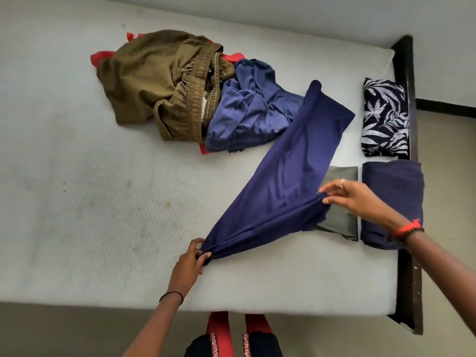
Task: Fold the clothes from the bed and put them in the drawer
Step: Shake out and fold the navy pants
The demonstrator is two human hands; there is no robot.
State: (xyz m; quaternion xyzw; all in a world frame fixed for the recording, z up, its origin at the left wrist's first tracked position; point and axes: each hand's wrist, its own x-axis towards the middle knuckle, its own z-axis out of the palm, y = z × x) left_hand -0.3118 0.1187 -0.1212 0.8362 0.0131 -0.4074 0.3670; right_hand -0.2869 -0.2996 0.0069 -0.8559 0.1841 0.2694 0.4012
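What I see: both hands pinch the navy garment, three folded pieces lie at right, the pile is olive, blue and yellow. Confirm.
One colour is wrong: the head view shows the pile olive, blue and red, not yellow. The left hand and right hand do pinch the navy garment, and three folded pieces lie at right.

Free: left half of mattress [77, 176], bare from far edge to near edge; also a bare strip along the near edge, under the stretched cloth.
Blocked, centre back: loose heap of olive garment [154, 83] and blue garment [247, 112], touching.
Blocked, diagonal: navy garment [291, 166], taut between left hand [189, 264] and right hand [353, 197] (far end against the blue garment, near part over the grey fold).
Blocked, right side: leaf-print fold [385, 117], grey fold [340, 220] and navy fold [391, 199], beside dark bed frame [408, 279].
Narrow gap between leaf-print fold and navy fold.
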